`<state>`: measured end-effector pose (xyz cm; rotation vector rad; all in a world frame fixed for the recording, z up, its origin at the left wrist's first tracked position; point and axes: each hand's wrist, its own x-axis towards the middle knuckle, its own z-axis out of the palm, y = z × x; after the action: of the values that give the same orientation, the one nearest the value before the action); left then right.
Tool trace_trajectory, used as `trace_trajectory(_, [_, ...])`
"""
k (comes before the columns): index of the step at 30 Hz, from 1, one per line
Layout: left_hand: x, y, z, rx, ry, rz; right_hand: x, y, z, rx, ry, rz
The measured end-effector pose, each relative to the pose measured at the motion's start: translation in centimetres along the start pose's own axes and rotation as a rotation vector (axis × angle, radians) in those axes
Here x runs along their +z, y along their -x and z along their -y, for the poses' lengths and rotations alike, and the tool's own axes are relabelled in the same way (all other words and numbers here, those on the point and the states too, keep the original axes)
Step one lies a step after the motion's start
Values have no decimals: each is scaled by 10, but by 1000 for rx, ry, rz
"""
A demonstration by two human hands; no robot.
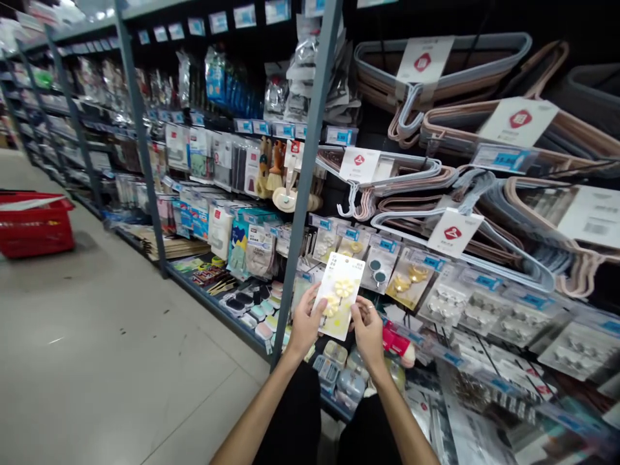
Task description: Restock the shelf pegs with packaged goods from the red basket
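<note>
A white card pack of yellow flower hooks (341,294) is held upright in front of the shelf, its printed face toward me. My left hand (306,323) grips the left edge of the pack, thumb on the front. On the opposite side my right hand (368,326) pinches the lower right edge between thumb and fingers. Just behind the pack hang similar carded hooks, among them a pack with two dark round pieces (379,268) and one with golden hooks (411,278).
Bundled clothes hangers (450,236) jut out at the right. A grey shelf post (310,142) rises just left of the pack. Plastic boxes (349,382) sit low by my knees. Brushes (276,169) hang to the left. A red basket (36,226) stands on the tiled floor.
</note>
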<state>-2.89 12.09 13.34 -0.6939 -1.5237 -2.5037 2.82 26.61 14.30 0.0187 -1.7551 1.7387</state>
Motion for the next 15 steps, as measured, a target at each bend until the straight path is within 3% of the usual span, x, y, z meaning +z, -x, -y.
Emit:
trace_trajectory(4, [-14,-62,20,-11,-65,-47,27,-58,-18,10,15,26])
trace_trajectory(10, [-30,-154,42,34,-481,-115,71,-138,-60,-79,111,-61])
trace_trajectory(15, [-32,-189,40,65,-626,-68,91,-174,-79,-172,141,-215])
